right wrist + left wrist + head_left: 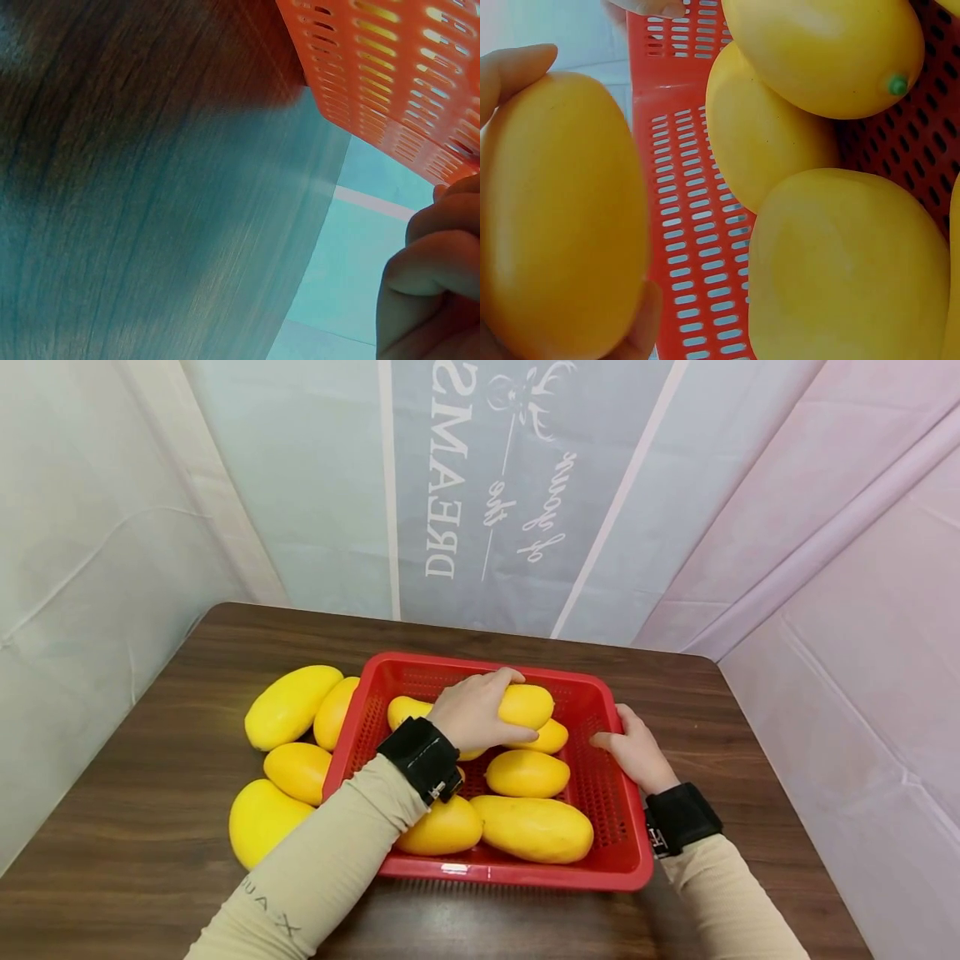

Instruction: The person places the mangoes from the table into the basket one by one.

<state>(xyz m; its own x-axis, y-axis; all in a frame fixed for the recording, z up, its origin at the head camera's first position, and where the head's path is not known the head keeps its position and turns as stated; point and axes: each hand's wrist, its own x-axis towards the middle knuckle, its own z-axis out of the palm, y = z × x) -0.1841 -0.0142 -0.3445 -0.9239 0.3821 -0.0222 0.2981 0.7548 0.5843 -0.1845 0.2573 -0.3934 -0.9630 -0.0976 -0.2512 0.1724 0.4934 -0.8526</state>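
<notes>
Within the red plastic basket (517, 875), my left hand (471, 710) grips a yellow mango (528, 706) between thumb and fingers. The left wrist view shows that same mango (562, 217) held beside the slotted basket wall, with other mangoes close by. Several more mangoes lie in the basket, among them a long one (536, 829) at the front and a smaller one (527, 774) behind it. My right hand (639, 753) holds the basket's right rim, thumb inside and fingers outside. In the right wrist view, its curled fingers (442, 262) are against the outer wall.
Left of the basket, several mangoes lie on the dark wooden table (172, 760), including a large one (291, 706) at the back and another (262, 822) partly behind my left sleeve. A printed cloth (517, 510) hangs behind the table, with pale sheets at both sides.
</notes>
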